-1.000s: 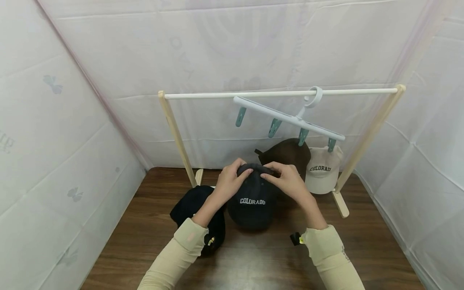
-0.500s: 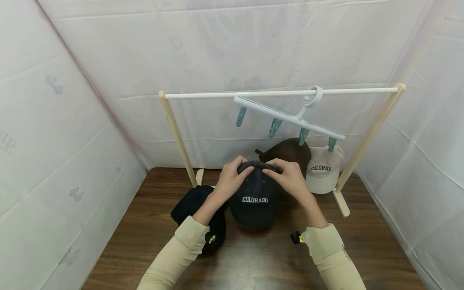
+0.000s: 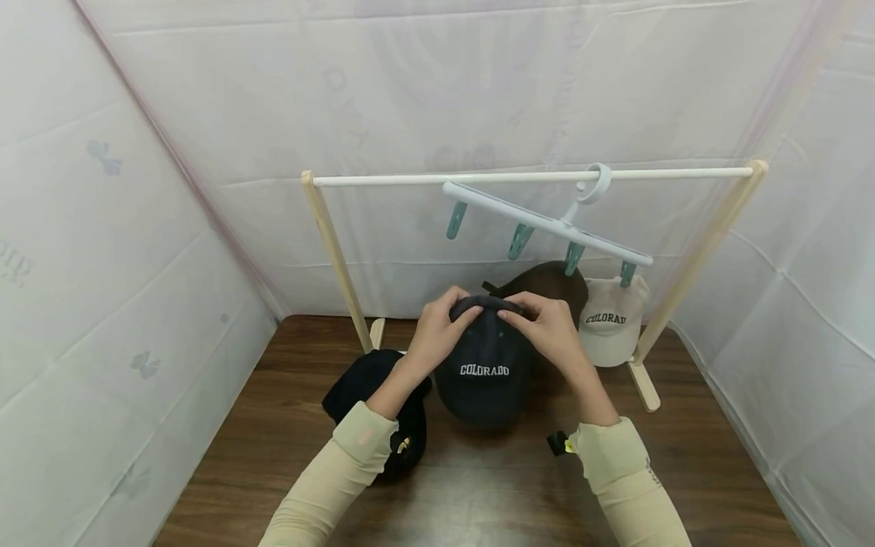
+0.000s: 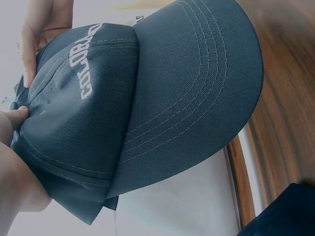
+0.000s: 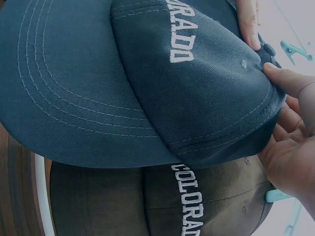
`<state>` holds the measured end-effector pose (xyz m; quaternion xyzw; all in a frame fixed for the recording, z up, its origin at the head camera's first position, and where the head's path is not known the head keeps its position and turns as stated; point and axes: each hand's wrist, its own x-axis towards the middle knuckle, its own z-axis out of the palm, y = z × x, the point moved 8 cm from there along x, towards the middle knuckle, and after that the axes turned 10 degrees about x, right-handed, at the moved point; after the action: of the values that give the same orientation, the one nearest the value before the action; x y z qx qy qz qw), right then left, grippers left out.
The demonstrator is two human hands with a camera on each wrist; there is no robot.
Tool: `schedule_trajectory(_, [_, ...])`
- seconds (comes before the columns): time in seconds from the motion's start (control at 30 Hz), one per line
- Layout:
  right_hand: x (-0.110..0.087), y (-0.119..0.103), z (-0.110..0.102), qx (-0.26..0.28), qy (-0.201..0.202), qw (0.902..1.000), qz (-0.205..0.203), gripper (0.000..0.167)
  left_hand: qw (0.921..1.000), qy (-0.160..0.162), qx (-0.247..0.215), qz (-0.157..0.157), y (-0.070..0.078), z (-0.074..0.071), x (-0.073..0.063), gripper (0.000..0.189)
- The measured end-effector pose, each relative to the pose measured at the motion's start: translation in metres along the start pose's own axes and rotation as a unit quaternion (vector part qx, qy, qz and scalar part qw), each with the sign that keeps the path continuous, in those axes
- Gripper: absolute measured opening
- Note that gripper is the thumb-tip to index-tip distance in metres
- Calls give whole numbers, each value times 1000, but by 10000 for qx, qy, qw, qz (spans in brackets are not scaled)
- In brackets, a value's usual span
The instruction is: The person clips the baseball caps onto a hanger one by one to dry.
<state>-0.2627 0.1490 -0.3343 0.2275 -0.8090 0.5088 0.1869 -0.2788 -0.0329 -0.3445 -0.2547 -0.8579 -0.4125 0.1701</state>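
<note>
A dark baseball cap (image 3: pixel 484 395) with white COLORADO lettering hangs brim down between my hands. My left hand (image 3: pixel 437 334) pinches the left side of its crown top, thumb in front and fingers behind. On the other side my right hand (image 3: pixel 547 330) pinches the crown the same way. Both thumbs press close to the top button in the wrist views, where the brim (image 4: pixel 197 93) points away from the hands. Behind it, a brown cap (image 3: pixel 554 285) and a white cap (image 3: pixel 608 323) hang from green clips (image 3: pixel 574 258) of a white hanger (image 3: pixel 547 222).
The hanger hooks on a white rod (image 3: pixel 410 180) between wooden posts (image 3: pixel 335 258). A black cap (image 3: pixel 372 387) lies on the wooden table (image 3: pixel 273 456) under my left forearm. A small black item (image 3: pixel 557 444) is beside the right sleeve. White cloth walls surround the table.
Both hands have raised the dark cap slightly and moved it a little to the right. Its crown top looks more folded between the thumbs. The hanger and the other caps stay put.
</note>
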Motion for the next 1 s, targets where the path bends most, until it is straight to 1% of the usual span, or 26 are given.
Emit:
schedule_trajectory(0.3, [5, -4, -4, -15, 119, 9998, -153, 12, 10000, -44, -80, 12, 4, -2, 6, 14])
schedule_trajectory(0.57, [10, -7, -8, -79, 126, 9998, -159, 13, 9998, 46, -85, 165, 9, -6, 12, 14])
schedule_trajectory(0.83, [12, -8, -10, 1, 93, 10000, -19, 13, 9999, -75, 27, 112, 13, -6, 16, 14])
schedule_trajectory(1.0, [15, -9, -13, -22, 130, 9999, -28, 13, 9999, -73, 72, 119, 14, -7, 18, 17])
